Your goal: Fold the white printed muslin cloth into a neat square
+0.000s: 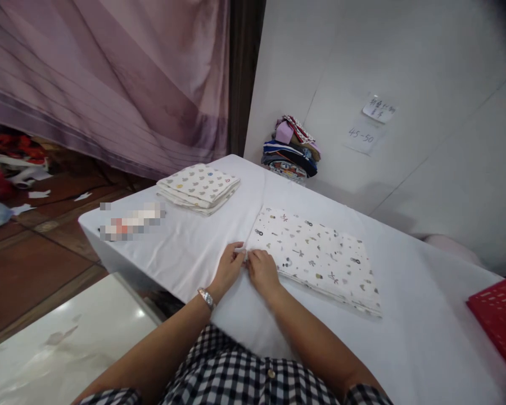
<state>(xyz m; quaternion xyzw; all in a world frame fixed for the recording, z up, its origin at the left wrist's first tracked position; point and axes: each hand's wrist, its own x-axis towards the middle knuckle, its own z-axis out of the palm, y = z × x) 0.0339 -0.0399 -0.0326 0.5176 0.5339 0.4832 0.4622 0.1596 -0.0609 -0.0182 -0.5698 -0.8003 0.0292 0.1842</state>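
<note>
A folded white cloth (320, 256) printed with small grey, black and tan figures lies flat on the table. Both hands meet at its near left corner. My left hand (230, 264), with a metal watch (206, 298) on the wrist, pinches the corner between thumb and fingers. Close beside it, my right hand (263, 271) has its fingers curled on the same corner and partly covers it. The exact fold between the fingertips is hidden. Farther left sits a stack of folded cloths (200, 187) with grey prints, apart from both hands.
A white-covered table (181, 250) carries everything. A blurred-out item (130, 222) lies near its left edge. Folded clothes (290, 149) are piled by the wall at the back. A red perforated basket (500, 320) stands at the right, and a pinkish curtain (122, 84) hangs behind.
</note>
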